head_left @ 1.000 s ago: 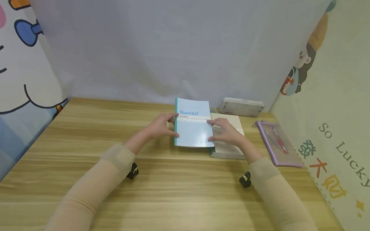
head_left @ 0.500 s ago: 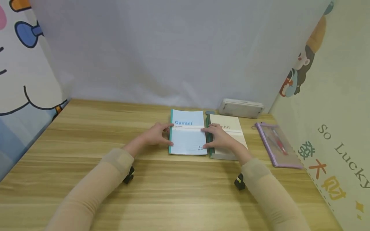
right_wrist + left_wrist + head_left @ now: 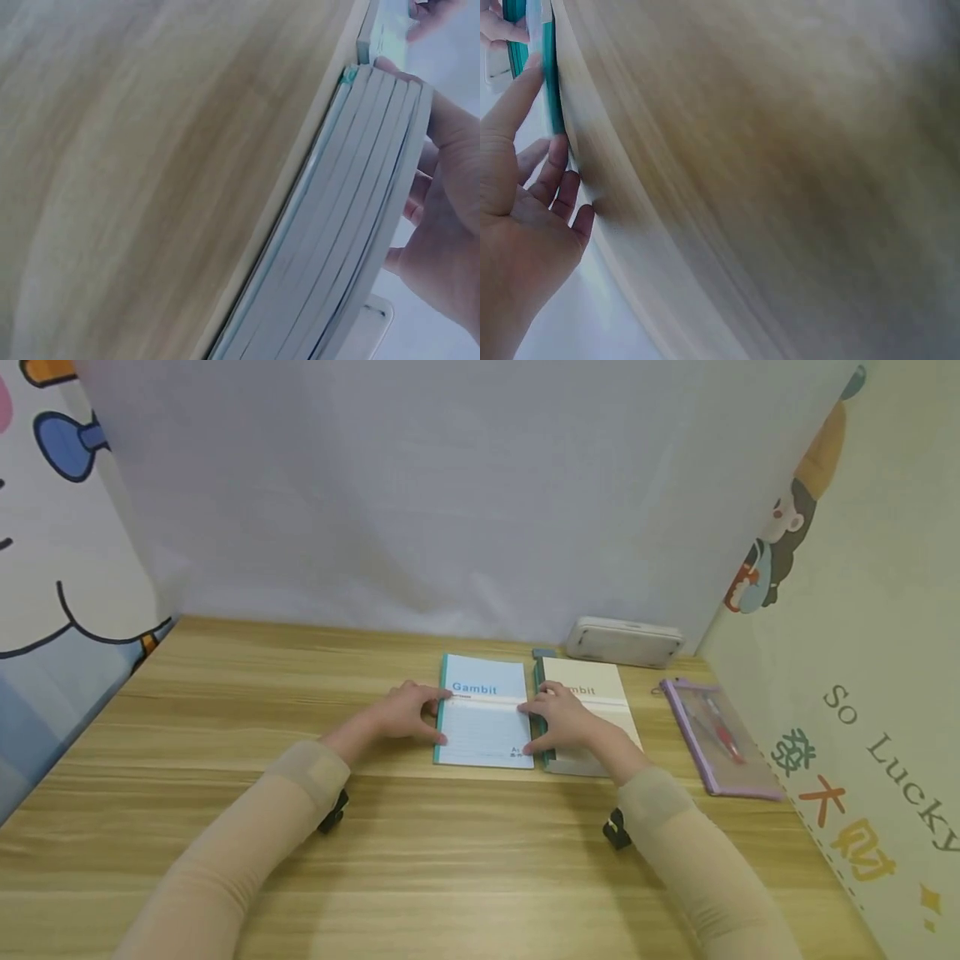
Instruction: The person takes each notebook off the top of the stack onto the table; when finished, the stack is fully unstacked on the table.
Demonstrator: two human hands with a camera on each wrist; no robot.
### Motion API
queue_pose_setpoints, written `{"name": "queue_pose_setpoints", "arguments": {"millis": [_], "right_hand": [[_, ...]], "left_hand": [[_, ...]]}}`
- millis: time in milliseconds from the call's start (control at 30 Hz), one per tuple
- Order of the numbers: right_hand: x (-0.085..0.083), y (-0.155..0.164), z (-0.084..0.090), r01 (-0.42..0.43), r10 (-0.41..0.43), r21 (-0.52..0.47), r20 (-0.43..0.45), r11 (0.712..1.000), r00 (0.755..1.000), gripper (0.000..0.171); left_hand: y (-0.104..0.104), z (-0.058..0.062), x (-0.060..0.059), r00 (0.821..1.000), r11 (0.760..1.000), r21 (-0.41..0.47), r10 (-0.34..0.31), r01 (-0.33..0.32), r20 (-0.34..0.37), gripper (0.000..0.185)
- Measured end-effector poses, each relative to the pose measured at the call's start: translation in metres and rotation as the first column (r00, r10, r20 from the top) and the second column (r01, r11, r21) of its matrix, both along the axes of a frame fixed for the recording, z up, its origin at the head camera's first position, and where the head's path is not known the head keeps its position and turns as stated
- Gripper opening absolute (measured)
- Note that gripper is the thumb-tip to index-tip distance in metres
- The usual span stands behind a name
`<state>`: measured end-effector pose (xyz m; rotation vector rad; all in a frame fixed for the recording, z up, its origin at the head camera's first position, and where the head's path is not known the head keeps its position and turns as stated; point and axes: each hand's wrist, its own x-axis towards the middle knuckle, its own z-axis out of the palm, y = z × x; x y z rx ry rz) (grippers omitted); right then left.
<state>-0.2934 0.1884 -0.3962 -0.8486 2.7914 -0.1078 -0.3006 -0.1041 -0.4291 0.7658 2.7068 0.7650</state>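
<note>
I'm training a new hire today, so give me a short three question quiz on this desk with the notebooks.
1. True or false: the blue notebook lies flat on the table.
2. Which hand rests on the stack of notebooks? A left hand; B right hand.
3. Fill in: the purple pouch holds a red ____.

Key: 1 true. 2 B. 3 pen, by its look.
</note>
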Motion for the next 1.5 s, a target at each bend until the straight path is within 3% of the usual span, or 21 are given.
{"name": "queue_pose_setpoints", "arguments": {"millis": [233, 433, 733, 933, 1200, 1500], "right_hand": [[0.001, 0.006, -0.002, 0.017, -0.016, -0.088, 0.014, 0.996, 1.0, 0.073], [0.0, 0.014, -0.001, -0.024, 0.022, -0.197, -0.008, 0.98, 1.0, 0.072], [0.006, 0.04, 0.009, -0.013, 0.004, -0.353, -0.024, 0.936, 1.0, 0.071], [0.009, 0.069, 0.014, 0.047, -0.062, -0.416, -0.021, 0.908, 0.998, 0.069], [0.014, 0.108, 0.012, 0.199, -0.178, -0.442, 0.088, 0.874, 0.98, 0.073], [0.012, 0.136, -0.003, 0.276, -0.269, -0.364, 0.072, 0.889, 0.96, 0.084]], "left_hand": [[0.001, 0.003, 0.001, 1.0, 0.998, -0.064, -0.012, 0.011, -0.027, 0.076], [0.007, 0.01, 0.002, 0.998, 0.999, -0.048, -0.015, 0.012, -0.065, 0.076], [0.036, 0.035, 0.01, 0.996, 0.999, 0.024, -0.042, 0.044, -0.082, 0.076], [0.062, 0.041, 0.016, 0.995, 0.995, 0.084, -0.047, 0.054, -0.084, 0.076], [0.094, 0.036, 0.021, 0.997, 0.993, 0.119, -0.009, 0.017, -0.074, 0.076], [0.123, 0.02, 0.017, 0.997, 0.994, 0.106, 0.012, -0.004, -0.07, 0.085]]}}
